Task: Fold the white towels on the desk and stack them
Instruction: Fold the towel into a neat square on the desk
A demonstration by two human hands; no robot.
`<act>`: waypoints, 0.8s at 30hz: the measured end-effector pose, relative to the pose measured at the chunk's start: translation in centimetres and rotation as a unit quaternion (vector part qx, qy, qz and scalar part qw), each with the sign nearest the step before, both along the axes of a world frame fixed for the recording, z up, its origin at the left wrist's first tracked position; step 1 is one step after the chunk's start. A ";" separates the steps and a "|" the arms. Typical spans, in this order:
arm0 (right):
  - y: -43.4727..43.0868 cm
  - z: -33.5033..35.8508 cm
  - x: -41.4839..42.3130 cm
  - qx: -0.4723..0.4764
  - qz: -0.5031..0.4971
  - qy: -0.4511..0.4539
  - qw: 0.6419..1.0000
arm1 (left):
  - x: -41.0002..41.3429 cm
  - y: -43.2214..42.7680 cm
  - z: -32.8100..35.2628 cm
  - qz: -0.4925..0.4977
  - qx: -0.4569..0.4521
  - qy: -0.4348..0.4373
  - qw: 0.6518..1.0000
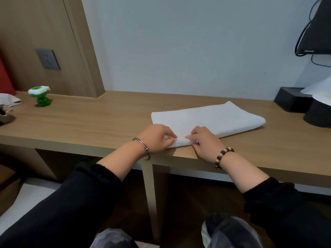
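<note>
A white towel (211,119) lies folded flat on the wooden desk (89,122), reaching from the front edge back toward the right. My left hand (157,138) pinches the towel's near corner from the left with curled fingers. My right hand (204,142) pinches the same near end from the right, its fingertips almost meeting those of the left. Both hands sit just behind the desk's front edge.
A green and white toy (39,96) stands at the far left of the desk, with a cloth bag (9,102) beyond it. Black boxes (293,102) with white paper sit at the right rear, under a monitor (317,33). A white cushion (26,197) lies below left.
</note>
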State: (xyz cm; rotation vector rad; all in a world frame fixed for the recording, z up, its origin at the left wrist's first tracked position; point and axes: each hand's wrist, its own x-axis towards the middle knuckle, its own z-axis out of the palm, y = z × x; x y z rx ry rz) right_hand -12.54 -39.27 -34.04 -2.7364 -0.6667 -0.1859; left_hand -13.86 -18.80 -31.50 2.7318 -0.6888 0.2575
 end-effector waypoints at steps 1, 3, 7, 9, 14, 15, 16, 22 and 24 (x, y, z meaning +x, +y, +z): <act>0.4 0.0 -0.2 -0.009 0.000 -0.009 1.000 | -0.5 0.1 -0.4 -0.007 0.020 -0.003 1.000; 1.0 -0.4 -0.9 -0.004 0.016 -0.023 1.000 | -1.1 0.4 -1.5 -0.019 0.025 -0.019 0.999; 0.6 -1.2 -2.2 0.006 0.028 -0.045 0.999 | -2.0 0.7 -3.3 -0.039 -0.031 -0.080 0.996; -0.2 -1.1 -1.9 -0.011 0.018 -0.051 0.998 | -1.9 0.5 -3.6 -0.038 -0.031 -0.105 0.993; -4.2 -0.3 0.6 -0.025 -0.131 -0.044 0.990 | -1.8 0.7 -3.4 -0.007 -0.028 -0.127 0.992; -5.5 -0.2 1.1 -0.052 -0.184 -0.040 0.981 | -1.8 0.9 -3.4 0.000 -0.025 -0.126 0.992; -6.6 -0.2 1.4 -0.087 -0.232 -0.032 0.968 | -1.9 1.1 -3.5 0.005 -0.019 -0.125 0.992; -5.1 0.2 1.4 -0.143 -0.266 -0.013 0.953 | -0.8 0.6 -2.4 0.120 0.093 -0.136 0.979; -3.3 0.5 0.9 -0.127 -0.196 -0.028 0.972 | 0.4 -0.9 -1.6 0.178 0.153 -0.128 0.964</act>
